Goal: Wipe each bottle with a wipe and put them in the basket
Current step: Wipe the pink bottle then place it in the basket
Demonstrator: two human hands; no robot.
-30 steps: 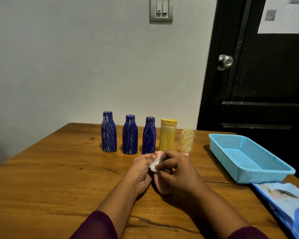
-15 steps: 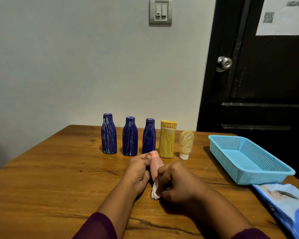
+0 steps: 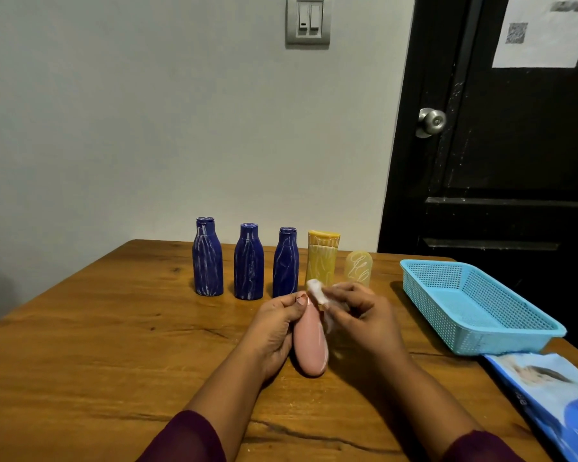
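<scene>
My right hand [image 3: 357,315] has come back up. Half a second ago it was low on the pink bottle [image 3: 310,341], near its rounded base, with the wipe [image 3: 316,290] bunched under my fingers; now the wipe is up at the cap end, pinched between my fingertips and pressed against the bottle's neck. A second ago it was at the top as well — so I read this as one full pass down the body and back. My left hand [image 3: 277,323] is closed round the bottle from the left, thumb near the cap, holding it tilted away from me just above the counter [image 3: 80,345].

For the task, I judge this first bottle nearly clean, with only the cap area getting a last rub. The blue basket [image 3: 474,305] to my right has nothing in it, so no bottle has gone in yet.

Five more wait in a row behind my hands — three dark blue bottles [image 3: 248,261], a yellow bottle [image 3: 322,258] and a small clear bottle [image 3: 358,268] standing on its cap, all streaked white. The wipes pack [image 3: 554,395] lies at the counter's near right corner, touching the basket's front edge or just short of it.
</scene>
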